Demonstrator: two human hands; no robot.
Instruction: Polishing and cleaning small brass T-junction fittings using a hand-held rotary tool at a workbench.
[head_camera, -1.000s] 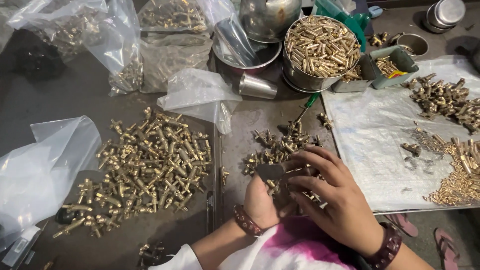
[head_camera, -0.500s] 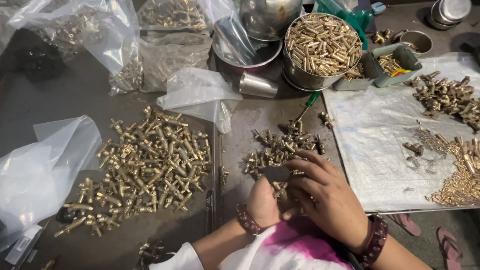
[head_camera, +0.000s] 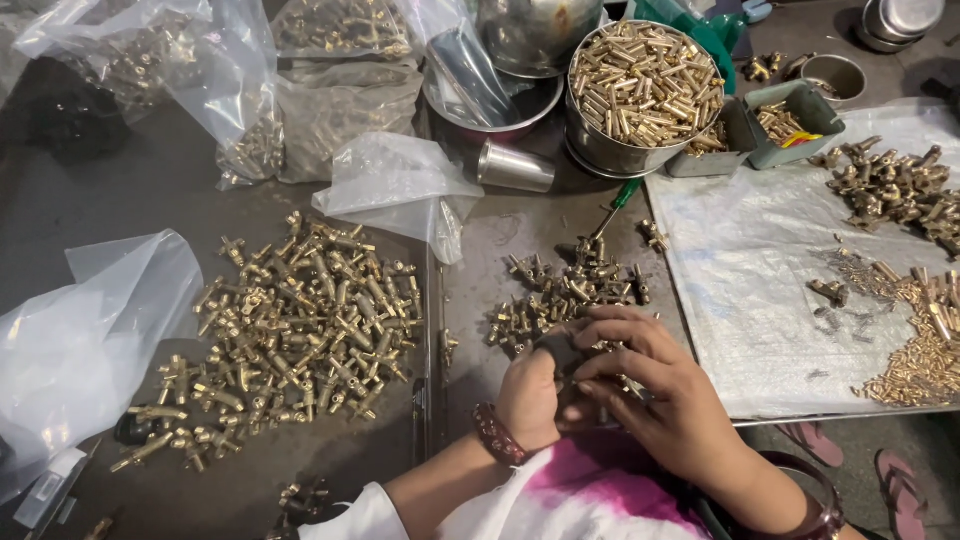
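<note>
Fingers of right hand (head_camera: 660, 395) and left hand (head_camera: 530, 395) remain curled, seemingly pinching brass fitting (head_camera: 585, 362); little shifted.

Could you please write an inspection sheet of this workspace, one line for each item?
Surface: dark table; grey sheet on its right part.
Job's things: small brass fittings pile by both hands; large pile further left.
Clutter: plastic bags, steel bowl of brass tubes, steel cup, green trays.
Grippers: left hand and right hand together, holding small brass parts.
Cables: nothing seen.
Surroundings: sandals on the floor.
</note>
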